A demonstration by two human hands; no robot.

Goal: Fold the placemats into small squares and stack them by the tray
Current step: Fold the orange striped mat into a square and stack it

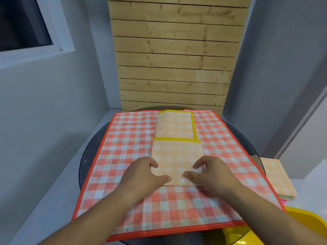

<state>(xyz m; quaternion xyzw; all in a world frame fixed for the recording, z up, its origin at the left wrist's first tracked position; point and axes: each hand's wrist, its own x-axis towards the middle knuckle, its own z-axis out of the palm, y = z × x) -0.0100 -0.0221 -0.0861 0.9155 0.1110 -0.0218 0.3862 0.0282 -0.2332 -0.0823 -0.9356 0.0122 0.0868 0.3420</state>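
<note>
A yellow checked placemat (176, 144), folded into a long strip with a yellow border, lies on top of a large red checked placemat (123, 142) spread over the round table. My left hand (143, 175) pinches the near left corner of the yellow strip. My right hand (210, 172) pinches its near right corner, thumb under the edge and fingers curled on top. A stack of folded placemats (276, 179), a yellow one on top, sits to the right. Below the stack, part of a yellow tray (304, 221) shows at the lower right.
The round dark glass table (88, 156) stands against a wooden slat panel (175, 55). Grey walls close in on both sides, with a window at the upper left. The red placemat overhangs the table's near edge.
</note>
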